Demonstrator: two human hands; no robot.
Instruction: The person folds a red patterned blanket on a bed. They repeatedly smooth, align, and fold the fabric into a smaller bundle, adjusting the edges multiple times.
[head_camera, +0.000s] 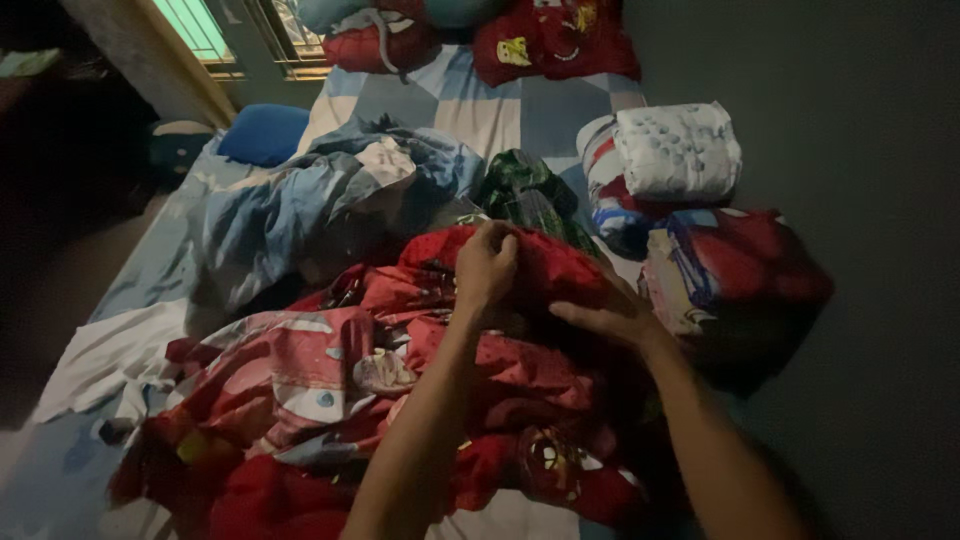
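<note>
A large red printed sheet (380, 390) lies crumpled across the near part of a bed. My left hand (486, 266) is closed on a raised fold of this red sheet near its far edge. My right hand (608, 318) lies flat on the same sheet just to the right, fingers pointing left and pressing the cloth down. Both forearms reach in from the bottom of the view.
A blue and white crumpled blanket (330, 200) lies beyond the sheet, with a dark green cloth (525, 190) beside it. Folded bedding (680, 155) and a red bundle (735, 270) sit at the right by a grey wall. Red pillows (555, 40) lie at the head, and a blue cushion (262, 133) at the left.
</note>
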